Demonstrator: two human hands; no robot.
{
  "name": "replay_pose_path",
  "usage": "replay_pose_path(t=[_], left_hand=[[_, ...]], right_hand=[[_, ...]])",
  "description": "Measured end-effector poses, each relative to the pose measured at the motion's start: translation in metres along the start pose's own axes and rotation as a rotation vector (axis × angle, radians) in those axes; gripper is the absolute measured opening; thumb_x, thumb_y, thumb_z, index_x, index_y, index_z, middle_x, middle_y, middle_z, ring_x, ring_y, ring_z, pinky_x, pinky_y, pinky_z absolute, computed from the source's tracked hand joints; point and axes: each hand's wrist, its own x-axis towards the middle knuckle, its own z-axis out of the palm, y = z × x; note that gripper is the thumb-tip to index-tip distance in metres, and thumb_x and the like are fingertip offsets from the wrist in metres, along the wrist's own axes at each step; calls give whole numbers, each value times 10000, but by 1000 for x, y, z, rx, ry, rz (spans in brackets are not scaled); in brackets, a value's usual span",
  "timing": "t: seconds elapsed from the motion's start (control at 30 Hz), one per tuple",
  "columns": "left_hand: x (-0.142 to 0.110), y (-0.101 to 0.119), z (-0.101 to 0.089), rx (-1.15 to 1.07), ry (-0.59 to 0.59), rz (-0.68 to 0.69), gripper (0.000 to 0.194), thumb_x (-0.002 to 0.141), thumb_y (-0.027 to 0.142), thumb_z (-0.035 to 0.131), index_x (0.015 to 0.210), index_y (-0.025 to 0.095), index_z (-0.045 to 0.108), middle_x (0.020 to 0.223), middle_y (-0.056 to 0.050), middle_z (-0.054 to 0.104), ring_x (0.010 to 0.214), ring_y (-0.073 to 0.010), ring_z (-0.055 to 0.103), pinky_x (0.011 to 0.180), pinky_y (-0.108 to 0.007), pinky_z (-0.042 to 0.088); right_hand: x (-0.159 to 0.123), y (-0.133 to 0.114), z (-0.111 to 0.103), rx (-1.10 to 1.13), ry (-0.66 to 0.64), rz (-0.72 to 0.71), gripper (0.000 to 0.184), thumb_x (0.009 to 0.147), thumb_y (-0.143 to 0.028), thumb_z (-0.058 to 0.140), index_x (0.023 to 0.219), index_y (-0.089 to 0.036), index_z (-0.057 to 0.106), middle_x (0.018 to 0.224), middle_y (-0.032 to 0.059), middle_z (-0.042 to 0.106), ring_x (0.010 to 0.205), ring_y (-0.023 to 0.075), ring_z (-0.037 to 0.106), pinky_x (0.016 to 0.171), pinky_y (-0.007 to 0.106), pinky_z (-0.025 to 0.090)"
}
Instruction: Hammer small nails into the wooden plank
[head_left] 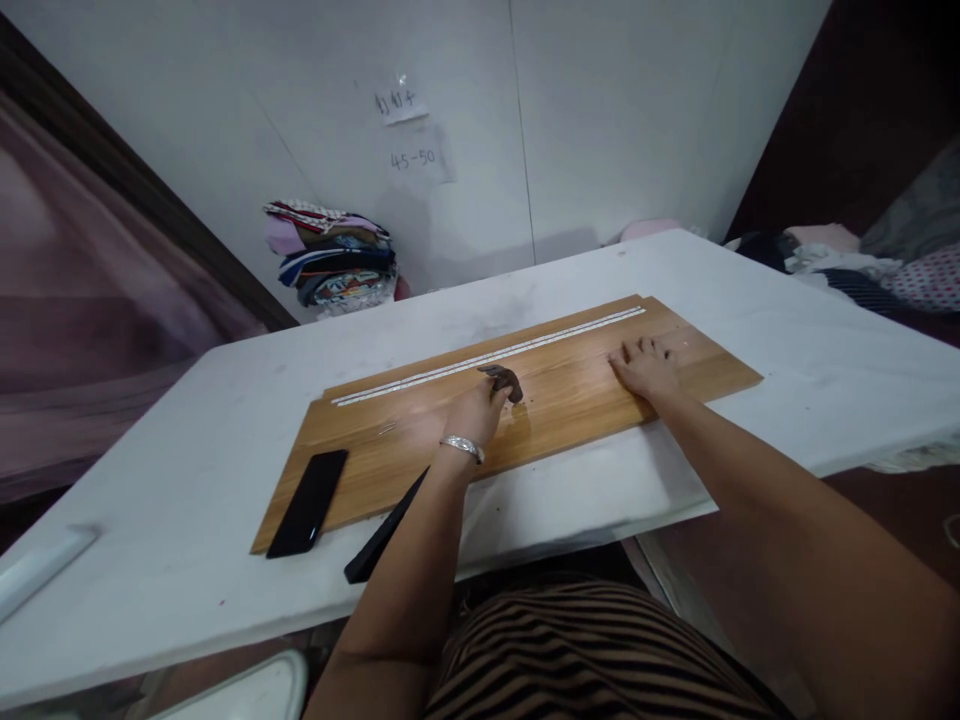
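Your left hand (475,410) wraps its fingers round the black-handled, dark metal hammer (513,384) near its head, over the tan wood-grain board (574,385); steady the board with your right hand (648,370), empty fingers spread, clear of the hammer.

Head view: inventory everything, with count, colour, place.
Table: 1, white, centre
Wood-grain board: 1+, brown, on table
Claw hammer: 1, dark, across board's near edge
Strips: 2, white, board's far side
Smartphone: 1, black, board's left end
Cloth stack: 1, multicoloured, far left
Paper notes: 2, white, on white wall
Curtain: 1, pinkish, left
Cloth heap: 1+, mixed, far right
Unclear objects: 2, white, lower left
Bracelet: 1, silver, left wrist
Striped top: 1, brown/black, bottom
Left hand: 1, gripping hammer
Right hand: 1, on board
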Motion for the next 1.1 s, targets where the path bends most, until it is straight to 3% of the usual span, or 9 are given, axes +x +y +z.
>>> replay_pose_path(t=[1.1], left_hand=[[-2, 1, 2, -32, -10, -6, 402, 1026, 407, 481, 1299, 179, 668, 1222, -154, 752, 1141, -272, 699, 908, -332, 490]], right_hand=[[2, 5, 2, -9, -19, -7, 655, 1025, -557, 215, 1419, -155, 549, 1527, 224, 474, 1436, 366, 383, 1132, 559, 296]])
